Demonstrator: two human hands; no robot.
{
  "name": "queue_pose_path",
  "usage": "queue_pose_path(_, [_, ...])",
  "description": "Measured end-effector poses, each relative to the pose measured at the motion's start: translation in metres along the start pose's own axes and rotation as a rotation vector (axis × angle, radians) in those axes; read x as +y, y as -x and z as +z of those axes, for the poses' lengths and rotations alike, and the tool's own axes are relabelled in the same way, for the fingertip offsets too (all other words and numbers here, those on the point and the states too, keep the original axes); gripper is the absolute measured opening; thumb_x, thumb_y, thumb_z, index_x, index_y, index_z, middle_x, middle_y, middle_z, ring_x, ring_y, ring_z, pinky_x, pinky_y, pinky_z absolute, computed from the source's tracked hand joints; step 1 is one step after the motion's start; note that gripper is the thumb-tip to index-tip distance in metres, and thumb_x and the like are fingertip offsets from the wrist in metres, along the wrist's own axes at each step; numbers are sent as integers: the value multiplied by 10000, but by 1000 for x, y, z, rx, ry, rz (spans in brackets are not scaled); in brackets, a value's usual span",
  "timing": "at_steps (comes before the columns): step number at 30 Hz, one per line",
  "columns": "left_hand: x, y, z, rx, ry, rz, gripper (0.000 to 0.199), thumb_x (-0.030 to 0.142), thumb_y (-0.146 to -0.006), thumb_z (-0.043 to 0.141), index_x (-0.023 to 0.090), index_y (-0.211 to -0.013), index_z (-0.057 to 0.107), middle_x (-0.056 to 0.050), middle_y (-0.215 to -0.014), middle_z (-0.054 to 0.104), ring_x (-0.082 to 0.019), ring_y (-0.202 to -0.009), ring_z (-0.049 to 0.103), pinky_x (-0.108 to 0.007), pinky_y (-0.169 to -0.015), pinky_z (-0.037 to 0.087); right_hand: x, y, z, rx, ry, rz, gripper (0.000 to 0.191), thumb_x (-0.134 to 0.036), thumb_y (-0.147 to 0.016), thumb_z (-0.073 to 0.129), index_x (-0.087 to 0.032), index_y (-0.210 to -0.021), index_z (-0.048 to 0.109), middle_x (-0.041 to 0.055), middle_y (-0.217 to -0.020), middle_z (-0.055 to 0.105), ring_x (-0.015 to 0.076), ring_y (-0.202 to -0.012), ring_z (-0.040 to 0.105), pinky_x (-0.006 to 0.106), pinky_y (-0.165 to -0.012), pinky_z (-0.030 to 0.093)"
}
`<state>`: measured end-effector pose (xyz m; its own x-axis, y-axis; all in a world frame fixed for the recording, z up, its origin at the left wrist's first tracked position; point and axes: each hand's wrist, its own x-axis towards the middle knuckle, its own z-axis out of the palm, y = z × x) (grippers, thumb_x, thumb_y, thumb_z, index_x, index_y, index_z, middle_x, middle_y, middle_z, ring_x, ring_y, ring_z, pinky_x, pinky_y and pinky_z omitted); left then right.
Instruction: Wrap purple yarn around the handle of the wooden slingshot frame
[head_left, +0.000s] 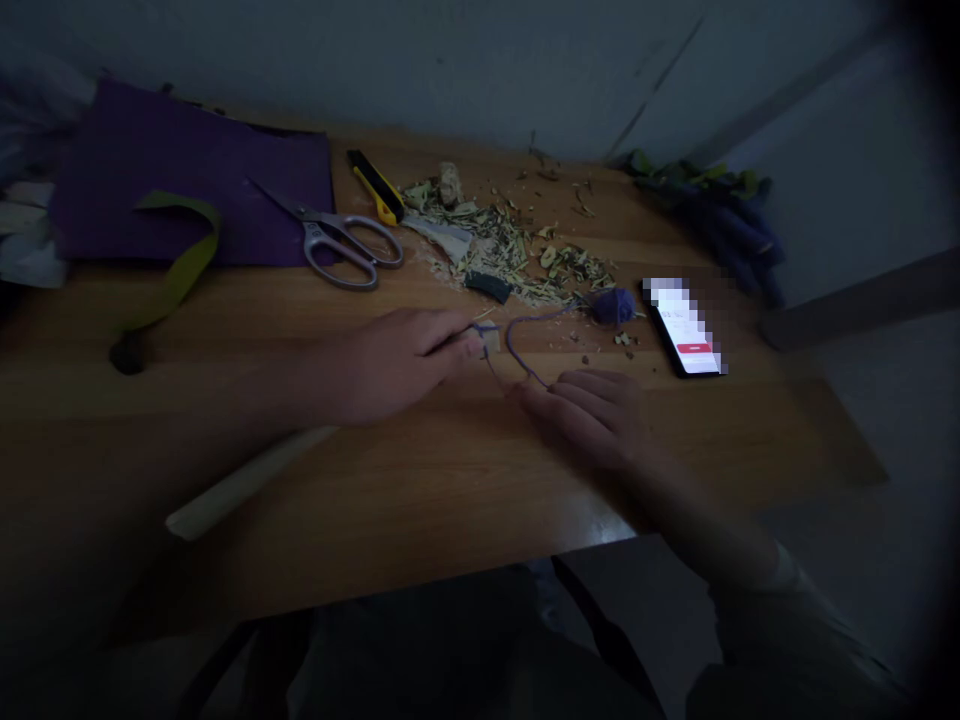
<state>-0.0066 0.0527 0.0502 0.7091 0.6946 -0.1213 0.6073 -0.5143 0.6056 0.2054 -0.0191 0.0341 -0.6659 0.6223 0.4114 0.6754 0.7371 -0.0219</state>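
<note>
My left hand (405, 360) is closed around a pale peeled stick (251, 485), whose long end sticks out below my wrist over the table. The stick's other tip pokes out past my thumb, with purple yarn (512, 340) looped about it. In my right hand (585, 410) the fingers are pinched on a length of that yarn, close to the stick's tip. From there the strand curves up and right to a small yarn ball (613, 306) on the table.
Behind my hands lie wood shavings (517, 240), a yellow box cutter (379, 190), a dark small block (487, 286) and scissors (337, 240). A purple sheet (195, 180) and green strip (180, 270) are left; a lit phone (684, 328) and leafy bundle (727, 215) right.
</note>
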Motion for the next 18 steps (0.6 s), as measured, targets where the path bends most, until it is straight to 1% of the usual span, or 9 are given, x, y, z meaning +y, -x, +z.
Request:
queue_pose_path(2, [0,0,5,-13,-35,-8,332,401,-907,256,200,-798,498,16,-753,566,-130,-680,516,-258,-604,353,-1,0,-1,-2,33,-27,203,-102,-885,426,-168,-1006,574,13,-666,608,116,-616,548,250,-542,421])
queue_pose_path(5, [1,1,14,-24,-112,-32,337,402,-906,242,219,-892,524,-13,-864,613,-166,-746,550,-286,-634,375,2,-1,3,48,104,-76,194,-113,-885,436,-170,-1022,561,4,-644,603,110,-573,531,248,-505,395])
queue_pose_path(7, [3,2,18,-46,-179,-32,357,407,-906,228,225,-880,534,-21,-863,624,-175,-730,556,-293,-626,376,6,-1,8,99,145,-123,176,-127,-876,464,-171,-1020,555,-12,-609,591,102,-532,512,244,-469,362])
queue_pose_path(9, [4,4,21,-69,-231,9,370,404,-908,218,226,-863,539,-22,-836,628,-175,-700,556,-296,-618,374,10,-1,14,139,170,-163,178,-123,-864,486,-171,-1020,555,-18,-595,589,98,-516,505,242,-452,338])
queue_pose_path(12, [6,6,24,-98,-265,64,391,387,-917,190,217,-863,539,-28,-832,634,-177,-689,561,-300,-619,381,14,-1,20,163,165,-207,170,-118,-853,502,-174,-994,576,-13,-617,608,94,-527,515,233,-458,343])
queue_pose_path(15, [8,7,25,-137,-287,56,372,372,-915,212,210,-890,545,-39,-865,651,-180,-680,569,-300,-607,386,17,-2,26,177,130,-200,114,-138,-841,526,-158,-925,600,-15,-590,600,94,-513,505,230,-459,346])
queue_pose_path(18, [9,7,25,-167,-313,71,373,340,-918,210,200,-905,556,-52,-879,658,-182,-692,581,-299,-616,394,20,-2,30,150,51,-142,90,-153,-841,530,-160,-874,613,-15,-602,615,92,-521,523,228,-473,356])
